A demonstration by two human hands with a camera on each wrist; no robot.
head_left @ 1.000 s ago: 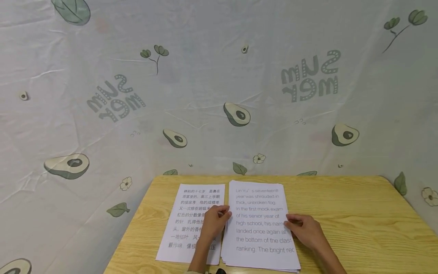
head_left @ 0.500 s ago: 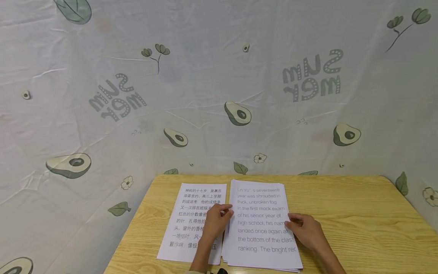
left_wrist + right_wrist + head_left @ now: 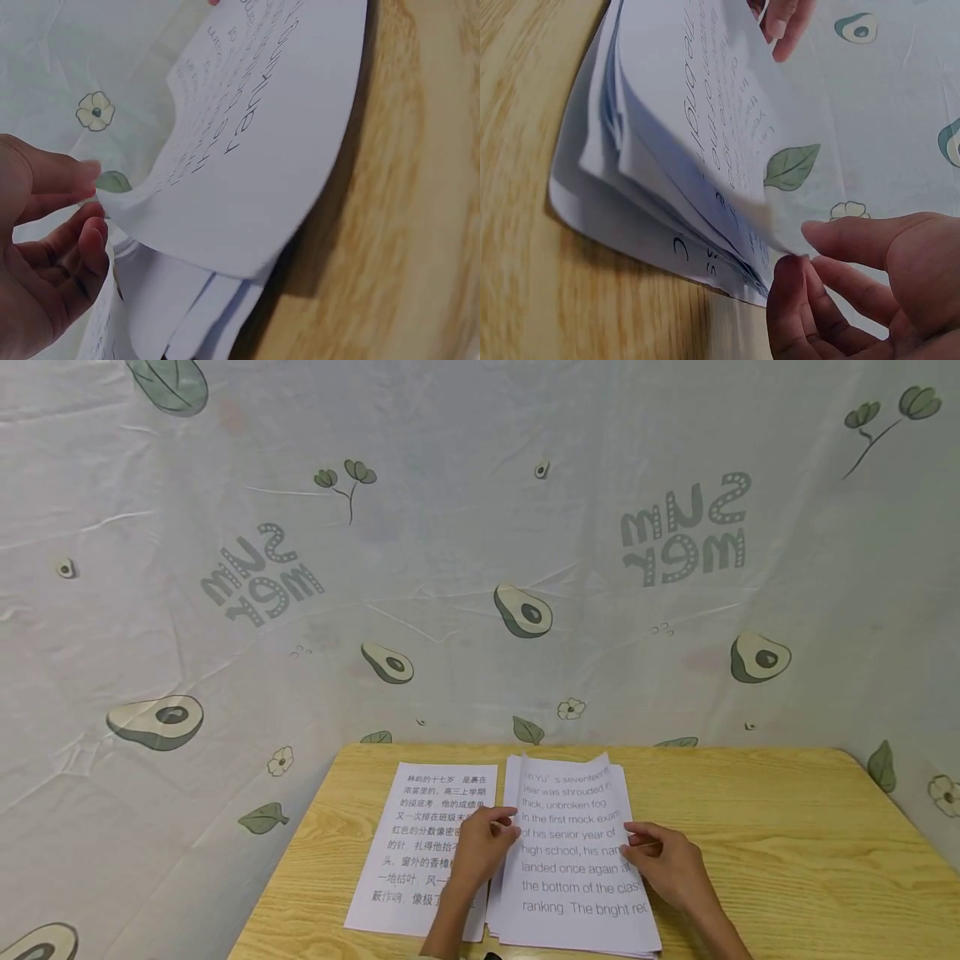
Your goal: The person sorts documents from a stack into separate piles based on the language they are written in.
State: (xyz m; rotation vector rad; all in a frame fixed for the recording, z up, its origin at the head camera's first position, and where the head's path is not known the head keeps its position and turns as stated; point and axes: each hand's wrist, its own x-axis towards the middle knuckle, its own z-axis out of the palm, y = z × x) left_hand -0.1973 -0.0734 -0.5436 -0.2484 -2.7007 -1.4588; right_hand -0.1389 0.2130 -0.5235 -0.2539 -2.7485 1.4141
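A sheet of paper (image 3: pixel 573 887) printed with large English text lies uppermost on a paper stack (image 3: pixel 512 774). My left hand (image 3: pixel 477 852) pinches its left edge between thumb and fingertips. At the opposite edge, my right hand (image 3: pixel 669 867) pinches the same sheet. Its top corners curl upward, and the sheet bows off the papers beneath in both wrist views. Loose sheet edges (image 3: pixel 199 315) show under it in the left wrist view. To the left, partly behind my left hand and forearm, lies a sheet with Chinese text (image 3: pixel 412 860).
Both papers rest on a wood-grain table (image 3: pixel 787 843), with bare surface to the right. Behind the table hangs a pale cloth (image 3: pixel 450 552) printed with avocados, leaves and flowers.
The English sheet lay flat earlier; now its top corners curl up and it lifts off the stack. Both hands keep to its side edges, my left hand slightly further right.
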